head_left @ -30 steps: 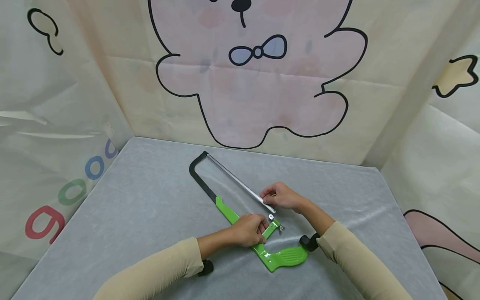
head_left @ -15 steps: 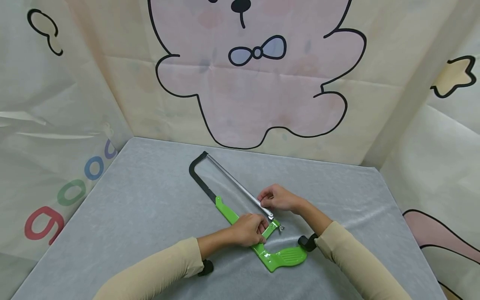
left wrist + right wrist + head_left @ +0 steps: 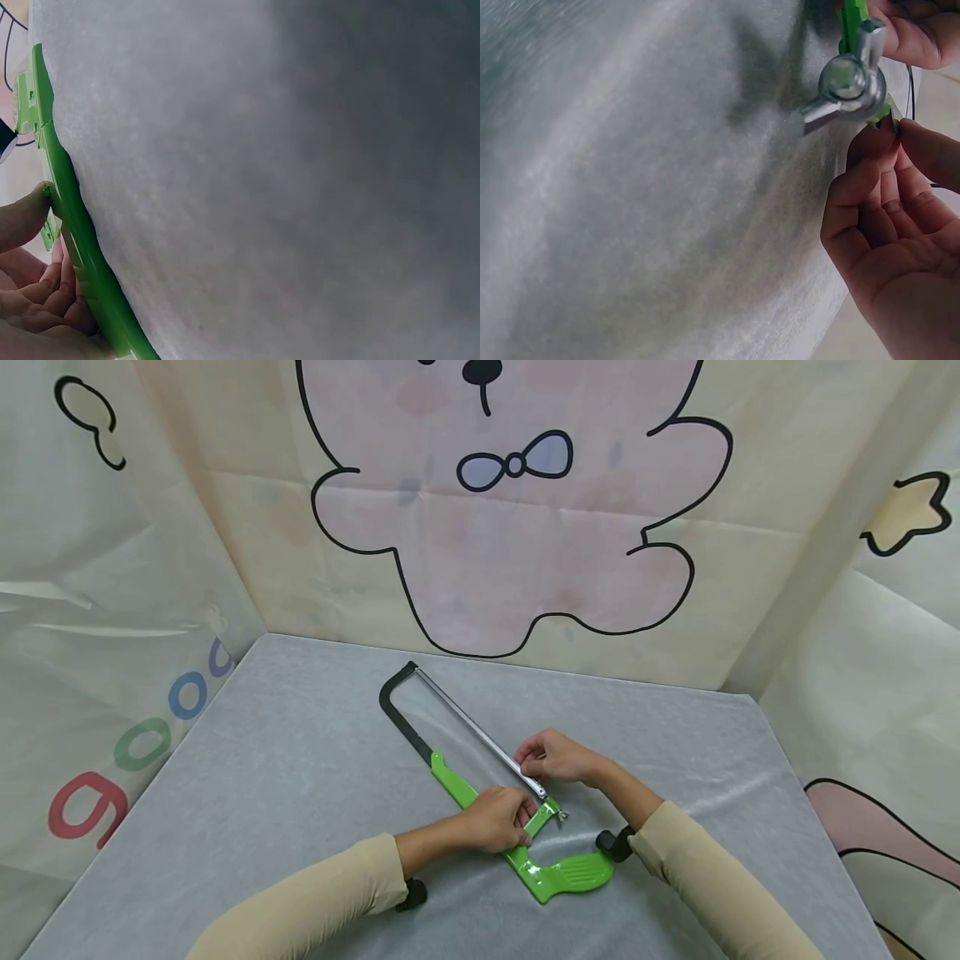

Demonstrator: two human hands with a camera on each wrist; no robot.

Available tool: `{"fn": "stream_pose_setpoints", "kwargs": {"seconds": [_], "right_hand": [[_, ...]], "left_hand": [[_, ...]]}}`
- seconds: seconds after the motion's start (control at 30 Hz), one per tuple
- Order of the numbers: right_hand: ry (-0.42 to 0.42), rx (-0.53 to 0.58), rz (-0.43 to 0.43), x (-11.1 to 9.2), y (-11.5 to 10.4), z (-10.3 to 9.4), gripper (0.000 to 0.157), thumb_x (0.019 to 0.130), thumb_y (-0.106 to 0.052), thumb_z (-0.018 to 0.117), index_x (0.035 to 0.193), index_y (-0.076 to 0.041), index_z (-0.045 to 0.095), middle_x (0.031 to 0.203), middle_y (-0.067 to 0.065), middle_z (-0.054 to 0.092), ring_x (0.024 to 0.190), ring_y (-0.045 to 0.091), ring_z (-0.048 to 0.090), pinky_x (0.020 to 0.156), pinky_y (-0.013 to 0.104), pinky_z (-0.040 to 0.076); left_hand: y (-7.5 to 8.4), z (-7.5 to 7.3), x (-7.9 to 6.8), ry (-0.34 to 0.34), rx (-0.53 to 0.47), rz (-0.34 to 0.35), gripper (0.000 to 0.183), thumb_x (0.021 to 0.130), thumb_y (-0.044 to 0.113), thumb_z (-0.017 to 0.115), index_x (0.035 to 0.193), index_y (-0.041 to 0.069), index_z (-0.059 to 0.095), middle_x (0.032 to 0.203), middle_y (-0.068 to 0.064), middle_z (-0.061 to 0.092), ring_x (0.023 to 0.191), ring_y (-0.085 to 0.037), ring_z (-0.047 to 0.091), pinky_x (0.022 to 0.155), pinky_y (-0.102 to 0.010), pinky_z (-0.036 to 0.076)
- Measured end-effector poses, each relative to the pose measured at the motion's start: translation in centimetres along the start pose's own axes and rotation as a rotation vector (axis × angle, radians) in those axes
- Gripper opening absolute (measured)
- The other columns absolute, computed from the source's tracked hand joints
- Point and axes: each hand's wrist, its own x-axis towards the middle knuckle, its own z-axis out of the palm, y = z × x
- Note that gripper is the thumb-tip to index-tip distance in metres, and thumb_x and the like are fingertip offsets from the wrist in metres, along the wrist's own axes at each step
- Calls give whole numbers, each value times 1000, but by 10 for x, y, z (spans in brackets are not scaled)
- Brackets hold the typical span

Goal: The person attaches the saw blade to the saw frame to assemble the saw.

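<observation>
A hacksaw with a green frame (image 3: 452, 782) and a black bowed front (image 3: 401, 724) lies slanted across the table. My left hand (image 3: 495, 820) grips the green frame near its handle (image 3: 576, 872); in the left wrist view, thumb and curled fingers are around the green bar (image 3: 86, 240). With thumb and forefinger my right hand (image 3: 558, 755) pinches the silver saw blade (image 3: 472, 723) close to its near end. That end meets the green post by the wing nut (image 3: 563, 816). The wing nut (image 3: 849, 79) looms large in the right wrist view. The blade's far end reaches the black tip.
Grey cloth (image 3: 315, 793) covers the table. Behind it hangs a printed curtain (image 3: 517, 560), and more printed sheets stand along both sides. Black straps with small dark devices (image 3: 617, 843) sit at both wrists.
The near end of the blade, earlier apart from the post's pin, now sits over it. My right hand has shifted slightly left with it. The left hand has stayed in place.
</observation>
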Motion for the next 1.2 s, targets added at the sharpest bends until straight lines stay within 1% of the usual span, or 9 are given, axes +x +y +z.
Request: {"fn": "stream_pose_setpoints", "kwargs": {"seconds": [0.07,0.13,0.23,0.3,0.37,0.6,0.67,0.87,1.2], "right_hand": [[-15,-5,-33,0,1,-1,14,86,-2,57,95,4,63,80,7,67,66,11,59,57,28,49],[-24,4,-42,0,1,-2,13,86,-2,57,95,5,63,79,6,67,66,11,59,57,27,49],[-30,3,-23,0,-1,-2,13,85,-2,58,95,5,63,78,8,66,66,12,58,58,29,49],[-28,6,11,1,-3,-2,14,85,-2,58,96,5,63,78,9,65,65,13,57,59,29,49],[-30,-5,24,1,-4,-2,14,85,-1,59,96,6,63,79,12,65,65,14,56,59,30,48],[-51,-23,25,1,-7,-3,16,84,1,58,97,9,62,79,17,64,67,17,56,62,41,49],[-57,-33,22,2,-7,-4,15,84,1,58,97,9,61,79,15,64,67,17,56,62,39,49],[-81,-79,2,4,-8,-6,14,82,2,58,95,6,62,75,10,62,65,14,55,59,27,46],[-103,-96,-25,3,-12,-7,12,82,3,57,92,6,61,73,10,61,64,15,54,57,25,45]], "left_hand": [[0,0,0,0,-1,-1,26,69,12,78,89,10,61,67,10,53,62,2,48,61,-15,39],[0,0,0,0,1,1,26,69,12,78,89,10,61,68,9,54,62,1,48,61,-15,39],[-1,0,0,0,9,0,26,69,13,78,89,10,61,70,6,57,62,2,48,61,-15,39],[-1,0,1,2,14,1,26,69,13,78,89,10,61,70,6,58,62,2,48,61,-15,39],[-2,1,1,4,21,0,26,69,13,78,88,11,61,69,7,56,62,2,48,61,-15,39],[-1,1,2,-1,41,-12,25,70,15,78,88,12,60,68,11,53,62,2,48,62,-15,38],[0,0,2,1,46,-12,25,70,15,78,88,12,60,68,10,54,62,2,48,62,-15,38],[2,0,0,11,55,-11,25,69,15,78,87,13,60,67,11,54,61,2,47,62,-15,38],[1,1,1,14,55,-16,24,68,15,77,84,14,60,67,12,53,61,2,47,61,-15,37]]}}
